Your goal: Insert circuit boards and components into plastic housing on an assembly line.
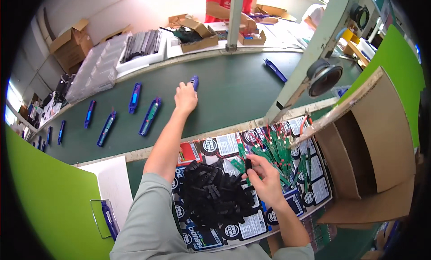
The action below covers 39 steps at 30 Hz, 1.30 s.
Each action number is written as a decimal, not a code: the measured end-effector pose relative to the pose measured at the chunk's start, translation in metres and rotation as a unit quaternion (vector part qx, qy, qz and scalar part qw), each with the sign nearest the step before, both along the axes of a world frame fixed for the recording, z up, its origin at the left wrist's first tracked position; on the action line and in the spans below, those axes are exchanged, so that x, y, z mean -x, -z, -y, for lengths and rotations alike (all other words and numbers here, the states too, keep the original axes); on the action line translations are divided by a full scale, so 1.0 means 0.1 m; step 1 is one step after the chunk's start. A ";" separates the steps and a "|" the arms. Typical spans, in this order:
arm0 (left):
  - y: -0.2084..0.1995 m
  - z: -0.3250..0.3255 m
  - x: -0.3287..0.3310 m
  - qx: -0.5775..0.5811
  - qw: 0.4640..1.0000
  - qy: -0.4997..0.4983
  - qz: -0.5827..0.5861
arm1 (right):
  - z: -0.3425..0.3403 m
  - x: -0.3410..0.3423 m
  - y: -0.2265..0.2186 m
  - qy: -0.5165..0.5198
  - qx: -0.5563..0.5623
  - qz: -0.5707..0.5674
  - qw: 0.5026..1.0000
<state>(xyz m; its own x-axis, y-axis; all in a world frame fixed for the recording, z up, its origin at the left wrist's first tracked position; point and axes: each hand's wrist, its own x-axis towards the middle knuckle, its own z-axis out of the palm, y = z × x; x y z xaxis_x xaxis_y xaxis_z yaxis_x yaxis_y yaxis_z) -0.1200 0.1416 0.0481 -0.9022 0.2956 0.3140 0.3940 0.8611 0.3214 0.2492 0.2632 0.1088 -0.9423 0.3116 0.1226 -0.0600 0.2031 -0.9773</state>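
Left hand [185, 97] stretched out, gripping a blue case [194, 82] on the green belt [233, 89]. Right hand [265, 179] pinching a small black part [248, 164] over the black pile [215, 195], w/ green boards [274, 154] beside it.

**A factory assembly line**

This is a production floor. A long dark green conveyor belt [233, 87] carries a row of slim blue handheld units [150, 116] spaced along it. A heap of small black plastic parts [214, 195] and green circuit boards with red wires [274, 154] lie at the workstation. Brown cardboard boxes [72, 43], stacked clear plastic trays [92, 74] and another worker in a red shirt [222, 2] surround the line.
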 end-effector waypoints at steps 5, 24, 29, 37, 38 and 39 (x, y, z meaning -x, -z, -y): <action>-0.05 0.21 -0.11 -0.109 0.992 0.061 0.034 | -0.09 -0.01 0.03 0.072 -0.026 -0.006 0.997; -0.59 0.43 -2.36 -0.484 0.743 0.273 0.372 | 0.16 0.59 -0.52 0.143 -0.360 -0.171 0.906; -0.59 0.37 -2.44 -0.481 0.773 0.253 0.328 | 0.15 0.47 -0.52 0.169 -0.448 -0.125 0.869; -0.55 0.38 -2.48 -0.387 0.871 0.241 0.183 | 0.06 0.47 -0.45 0.207 -0.369 -0.061 0.904; -0.56 0.40 -2.48 -0.377 0.876 0.244 0.176 | 0.05 0.46 -0.45 0.201 -0.361 -0.058 0.909; -0.57 0.37 -2.50 -0.389 0.870 0.253 0.169 | 0.02 0.41 -0.46 0.197 -0.338 -0.049 0.919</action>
<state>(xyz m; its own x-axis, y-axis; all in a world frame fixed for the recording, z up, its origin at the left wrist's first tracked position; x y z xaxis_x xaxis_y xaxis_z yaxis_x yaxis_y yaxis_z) 0.1302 0.1045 0.1049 -0.7979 0.4984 0.3390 0.4295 0.0755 0.8999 0.2085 0.2616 0.1550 -0.7468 0.4474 0.4921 0.0672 0.7869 -0.6135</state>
